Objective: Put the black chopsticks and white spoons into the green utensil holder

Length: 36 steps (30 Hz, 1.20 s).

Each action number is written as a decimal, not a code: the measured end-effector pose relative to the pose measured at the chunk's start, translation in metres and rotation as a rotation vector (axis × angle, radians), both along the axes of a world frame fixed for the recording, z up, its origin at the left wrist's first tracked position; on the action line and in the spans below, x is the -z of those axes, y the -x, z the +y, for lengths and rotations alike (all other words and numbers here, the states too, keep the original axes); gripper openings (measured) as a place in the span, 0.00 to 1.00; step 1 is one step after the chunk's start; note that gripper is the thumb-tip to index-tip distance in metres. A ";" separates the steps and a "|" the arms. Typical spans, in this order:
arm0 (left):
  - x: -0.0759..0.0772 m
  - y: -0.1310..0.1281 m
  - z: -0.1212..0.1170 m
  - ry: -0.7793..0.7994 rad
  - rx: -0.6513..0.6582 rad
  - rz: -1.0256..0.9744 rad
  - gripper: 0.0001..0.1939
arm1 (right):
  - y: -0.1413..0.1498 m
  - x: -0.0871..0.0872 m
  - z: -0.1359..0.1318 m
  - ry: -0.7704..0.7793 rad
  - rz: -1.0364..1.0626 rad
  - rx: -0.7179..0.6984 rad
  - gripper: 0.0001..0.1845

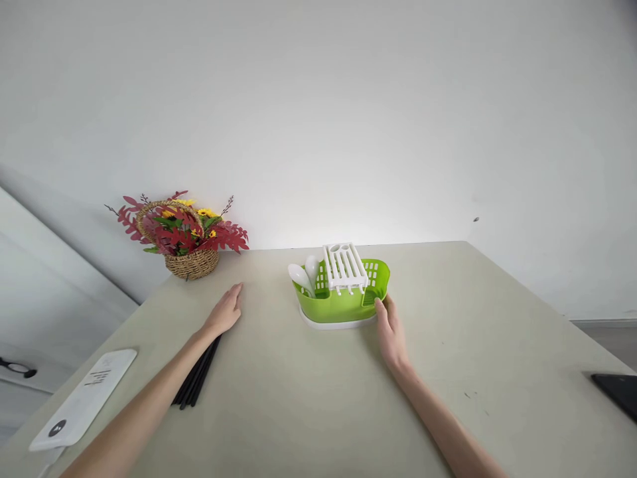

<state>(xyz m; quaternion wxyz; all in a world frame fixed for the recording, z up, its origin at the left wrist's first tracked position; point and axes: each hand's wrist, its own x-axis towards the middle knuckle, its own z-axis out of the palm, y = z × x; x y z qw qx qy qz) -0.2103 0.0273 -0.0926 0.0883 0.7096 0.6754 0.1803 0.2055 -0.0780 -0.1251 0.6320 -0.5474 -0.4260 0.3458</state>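
Note:
My right hand grips the right end of a green plastic draining basket, thumb at the front rim and fingers around the outer side. The basket stands on a white base tray. Two white spoons lean in its left end, bowls up. A white slotted utensil rack with small front hooks sits across its middle. To the left, my left hand is closed over the far ends of several black chopsticks. Their near ends fan out on the table; the far ends are hidden beneath the hand.
A wicker basket of red leaves and yellow flowers stands at the back left, near the wall. A white power strip lies along the left table edge. At the right edge is a black phone-like object.

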 end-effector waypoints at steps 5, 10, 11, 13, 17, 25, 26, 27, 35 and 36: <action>0.006 -0.007 0.000 -0.065 0.052 0.058 0.30 | 0.000 -0.001 -0.001 0.008 0.007 -0.001 0.38; -0.008 -0.040 0.001 -0.248 0.187 0.078 0.30 | 0.000 0.000 0.000 0.013 0.001 0.006 0.39; -0.015 -0.052 0.000 -0.304 0.232 0.059 0.29 | 0.000 0.000 0.000 0.013 0.000 0.005 0.39; -0.034 -0.078 -0.003 -0.366 0.275 -0.045 0.27 | 0.000 0.000 0.000 0.008 -0.001 0.001 0.38; -0.075 -0.134 -0.012 -0.432 0.342 -0.230 0.25 | -0.001 0.000 0.001 0.006 -0.007 0.000 0.38; -0.101 -0.196 0.004 -0.236 0.389 -0.080 0.31 | -0.001 0.002 0.002 0.010 -0.003 -0.002 0.37; -0.100 -0.198 0.008 -0.240 0.396 -0.042 0.29 | -0.001 0.002 0.002 0.006 -0.002 -0.001 0.37; -0.099 -0.200 0.011 -0.254 0.399 -0.009 0.26 | -0.001 0.002 0.002 0.001 -0.001 -0.002 0.37; -0.092 -0.206 0.012 -0.340 0.415 -0.029 0.16 | -0.002 0.000 0.004 -0.016 0.017 -0.009 0.35; -0.092 -0.207 0.010 -0.345 0.415 -0.029 0.16 | -0.002 0.000 0.004 -0.015 0.018 -0.009 0.35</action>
